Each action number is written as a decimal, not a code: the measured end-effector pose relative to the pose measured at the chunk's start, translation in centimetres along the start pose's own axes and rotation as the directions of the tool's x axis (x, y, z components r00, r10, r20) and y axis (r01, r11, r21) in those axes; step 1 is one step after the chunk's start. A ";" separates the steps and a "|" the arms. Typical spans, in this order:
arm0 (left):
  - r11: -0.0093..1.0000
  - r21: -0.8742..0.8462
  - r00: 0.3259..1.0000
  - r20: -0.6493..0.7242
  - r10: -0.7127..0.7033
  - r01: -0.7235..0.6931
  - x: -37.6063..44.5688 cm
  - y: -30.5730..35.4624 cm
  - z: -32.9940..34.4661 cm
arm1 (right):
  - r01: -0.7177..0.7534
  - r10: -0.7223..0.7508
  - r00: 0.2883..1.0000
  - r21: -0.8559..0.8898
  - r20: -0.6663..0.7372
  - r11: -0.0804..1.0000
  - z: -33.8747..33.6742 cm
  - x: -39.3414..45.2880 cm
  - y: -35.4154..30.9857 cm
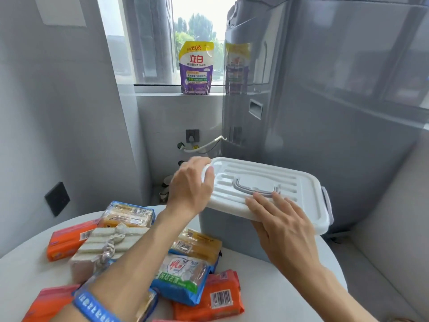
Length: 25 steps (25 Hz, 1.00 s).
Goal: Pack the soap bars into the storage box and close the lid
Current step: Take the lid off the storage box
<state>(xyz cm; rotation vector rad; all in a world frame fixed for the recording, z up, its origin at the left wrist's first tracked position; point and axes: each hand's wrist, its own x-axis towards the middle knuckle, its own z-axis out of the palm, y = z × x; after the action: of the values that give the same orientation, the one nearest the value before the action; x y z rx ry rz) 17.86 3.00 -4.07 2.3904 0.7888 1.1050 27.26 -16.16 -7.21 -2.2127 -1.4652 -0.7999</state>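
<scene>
A grey storage box stands at the far side of the round white table. Its white lid, with a grey handle on top, is tilted, its left and near side raised off the box. My left hand grips the lid's left corner. My right hand holds the lid's near edge, fingers on top by the handle. Several wrapped soap packs lie on the table: orange ones, yellow-and-blue ones, a blue-and-white one and a bagged stack of pale bars.
A purple detergent pouch stands on the window sill. A tall grey appliance rises directly behind the box. Grey walls close in at left, with a dark socket plate. Hoses and a wall outlet sit below the window.
</scene>
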 end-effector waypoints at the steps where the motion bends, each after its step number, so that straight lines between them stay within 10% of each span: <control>1: 0.982 -0.032 0.972 0.140 0.189 -0.186 -1.1 1.5 -0.1 | 0.006 -0.008 0.999 0.039 0.036 0.999 -0.4 0.2 -0.4; 5: 0.895 0.088 0.794 0.504 0.339 -0.438 -3.8 3.0 0.5 | -0.308 0.344 0.938 0.564 0.044 0.766 -3.0 0.9 1.1; 9: 0.850 0.239 0.852 0.376 0.365 -0.469 -4.3 1.2 -0.1 | -0.791 0.793 0.577 0.375 0.193 0.484 -3.6 0.4 6.4; 16: 0.872 0.227 0.853 0.416 0.316 -0.434 -4.4 0.4 -0.5 | -0.821 0.802 0.316 0.570 0.506 -0.036 -2.0 -0.2 7.3; 20: 0.925 0.172 0.898 0.350 0.265 -0.340 -4.9 0.3 -0.8 | -0.844 0.799 0.402 0.519 0.447 0.134 -1.5 -1.0 7.5; 22: 0.972 0.233 0.987 0.160 -0.024 -0.014 -4.5 -0.1 -1.2 | -0.808 0.769 0.474 0.560 0.429 0.185 -2.1 -0.5 6.9; 25: 0.904 0.074 0.894 0.133 -0.428 0.422 -4.2 -1.0 -1.6 | -0.818 0.696 0.543 0.482 0.470 0.313 -2.9 -0.1 4.9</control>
<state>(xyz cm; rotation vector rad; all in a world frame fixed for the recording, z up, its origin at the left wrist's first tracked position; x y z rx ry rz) 14.05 1.33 -6.00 2.1509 1.2198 0.7309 31.05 -19.82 -4.98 -2.0141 -0.3974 0.2609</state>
